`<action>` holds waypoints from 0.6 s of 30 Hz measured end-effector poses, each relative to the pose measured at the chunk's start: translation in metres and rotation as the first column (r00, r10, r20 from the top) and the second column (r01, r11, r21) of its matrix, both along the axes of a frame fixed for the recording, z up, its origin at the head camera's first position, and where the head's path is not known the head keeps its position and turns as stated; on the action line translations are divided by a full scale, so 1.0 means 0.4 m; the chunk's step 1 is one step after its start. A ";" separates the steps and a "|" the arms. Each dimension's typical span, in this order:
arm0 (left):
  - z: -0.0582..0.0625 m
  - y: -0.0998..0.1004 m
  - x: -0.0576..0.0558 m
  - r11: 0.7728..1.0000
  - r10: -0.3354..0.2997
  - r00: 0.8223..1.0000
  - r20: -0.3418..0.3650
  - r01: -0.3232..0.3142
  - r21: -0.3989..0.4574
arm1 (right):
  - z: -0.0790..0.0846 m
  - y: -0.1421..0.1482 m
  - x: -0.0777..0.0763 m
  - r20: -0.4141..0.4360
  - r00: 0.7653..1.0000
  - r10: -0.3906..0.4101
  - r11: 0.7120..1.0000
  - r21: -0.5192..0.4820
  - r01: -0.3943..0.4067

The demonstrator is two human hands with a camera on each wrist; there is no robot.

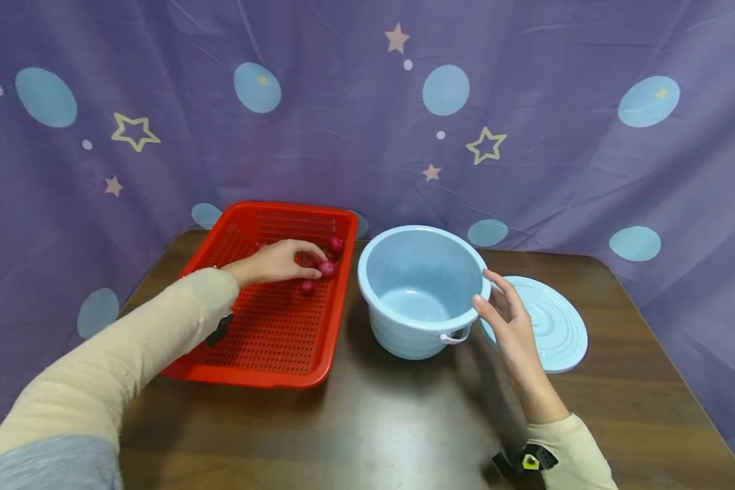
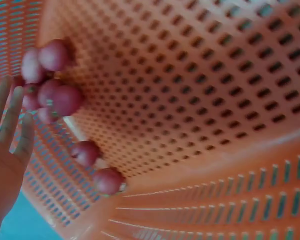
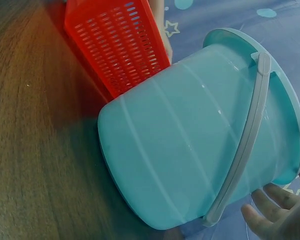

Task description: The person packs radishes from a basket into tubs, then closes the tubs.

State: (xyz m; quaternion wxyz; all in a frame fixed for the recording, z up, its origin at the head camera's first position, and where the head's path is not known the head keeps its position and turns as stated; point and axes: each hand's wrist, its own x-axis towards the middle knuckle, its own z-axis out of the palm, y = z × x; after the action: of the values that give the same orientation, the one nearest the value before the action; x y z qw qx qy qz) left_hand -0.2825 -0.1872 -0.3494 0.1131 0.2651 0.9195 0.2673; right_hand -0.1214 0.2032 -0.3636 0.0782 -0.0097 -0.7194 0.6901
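Note:
In the head view my left hand reaches into a red slotted plastic basket, its fingers and thumb beside round pink-red radishes. In the left wrist view the fingers of that hand look extended and spread near a cluster of radishes, with two more apart from it. A light blue bucket stands upright to the right of the basket. My right hand rests thumb and forefinger on the bucket's right rim. Its other fingers hang loosely beside the wall in the right wrist view.
A round light blue lid lies on the brown wooden table, right of the bucket and partly behind my right hand. The bucket's handle hangs down its side. A purple patterned curtain stands behind the table.

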 end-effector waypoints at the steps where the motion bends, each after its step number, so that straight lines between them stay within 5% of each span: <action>1: -0.009 -0.005 -0.002 1.000 -0.010 1.000 -0.005 0.010 -0.013 | 0.000 0.000 -0.001 -0.001 1.000 -0.001 1.000 0.000 0.001; 9: -0.032 -0.029 -0.005 0.973 -0.093 0.991 -0.092 0.071 -0.219 | 0.007 0.000 -0.013 -0.014 1.000 0.004 1.000 -0.022 -0.004; 18: -0.055 -0.013 -0.003 0.958 -0.120 0.990 -0.077 0.095 -0.270 | 0.004 0.012 -0.010 -0.002 1.000 0.002 1.000 -0.002 -0.002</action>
State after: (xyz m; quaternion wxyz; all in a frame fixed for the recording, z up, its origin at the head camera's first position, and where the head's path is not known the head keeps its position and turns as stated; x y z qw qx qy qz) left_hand -0.2837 -0.1925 -0.3713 0.1191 0.3091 0.9355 0.1226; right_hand -0.1256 0.2082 -0.3620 0.0780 -0.0085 -0.7187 0.6909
